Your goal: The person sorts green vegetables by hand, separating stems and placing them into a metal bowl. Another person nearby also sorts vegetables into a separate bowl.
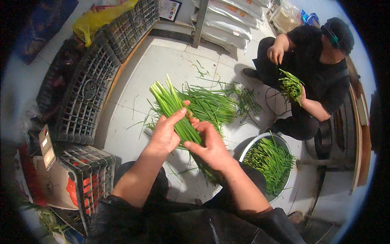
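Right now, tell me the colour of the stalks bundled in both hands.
Green, paler at the cut ends: the bundle of stalks, held by the left hand and right hand, head view.

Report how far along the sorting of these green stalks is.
Done: a metal bowl already holds a layer of stalks. In hand: the left hand and right hand grip one bunch. Left: a loose pile lies on the floor.

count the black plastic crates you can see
3 for sure: one upright crate by the person's left elbow, one leaning crate left of the greens, one at the top near a yellow bag. More may be hidden behind.
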A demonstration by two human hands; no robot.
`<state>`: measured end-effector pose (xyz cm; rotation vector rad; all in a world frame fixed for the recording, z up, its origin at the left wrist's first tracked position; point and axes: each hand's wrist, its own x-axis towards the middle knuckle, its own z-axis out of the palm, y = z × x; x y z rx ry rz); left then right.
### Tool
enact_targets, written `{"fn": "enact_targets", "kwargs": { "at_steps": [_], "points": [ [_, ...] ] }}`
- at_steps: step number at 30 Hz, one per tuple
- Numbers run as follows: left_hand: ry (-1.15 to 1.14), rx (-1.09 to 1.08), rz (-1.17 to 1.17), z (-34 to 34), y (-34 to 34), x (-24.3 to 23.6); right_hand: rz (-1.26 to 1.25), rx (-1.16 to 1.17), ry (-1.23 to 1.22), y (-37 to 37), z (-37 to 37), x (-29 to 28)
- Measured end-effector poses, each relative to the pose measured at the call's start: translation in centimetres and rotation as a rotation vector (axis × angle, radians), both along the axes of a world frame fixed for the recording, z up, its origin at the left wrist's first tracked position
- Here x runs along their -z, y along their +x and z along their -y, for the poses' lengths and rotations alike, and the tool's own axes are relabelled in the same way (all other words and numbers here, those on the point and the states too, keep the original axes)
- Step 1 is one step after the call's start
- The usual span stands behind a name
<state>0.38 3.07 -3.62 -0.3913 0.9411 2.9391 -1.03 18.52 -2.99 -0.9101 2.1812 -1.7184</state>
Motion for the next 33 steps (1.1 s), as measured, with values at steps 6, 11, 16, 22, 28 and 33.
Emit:
{"fn": "enact_targets", "kwargs": {
  "at_steps": [6, 11, 16, 22, 28, 33],
  "points": [
    [0.107, 0.213, -0.153, 0.2, 0.3, -1.5, 0.862, -0.072, -0.154, -1.1, -1.5, -1.1],
    [0.145, 0.290, -0.226, 0.1, 0.4, -2.0, 1.107, -0.546, -0.250, 1.2, 0.3, 0.0],
    [-0.097, 0.068, -0.161, 1.8, -0.2, -1.9, 0.977, -0.229, -0.110, 0.6, 0.1, -0.4],
    [-0.294, 0.023, -0.109, 3.7, -0.3, -1.6, 0.954, -0.159, -0.120, 0.1, -0.9, -0.6],
    [-0.283, -0.016, -0.139, 4.0, -0.2, -1.4, 0.866, -0.236, 0.006, -0.6, -1.4, 0.4],
    [-0.490, -0.201, -0.066, 5.8, -0.1, -1.3, 0.225, 0.005, 0.292, -0.2, -2.0, 1.6]
  ]
}}
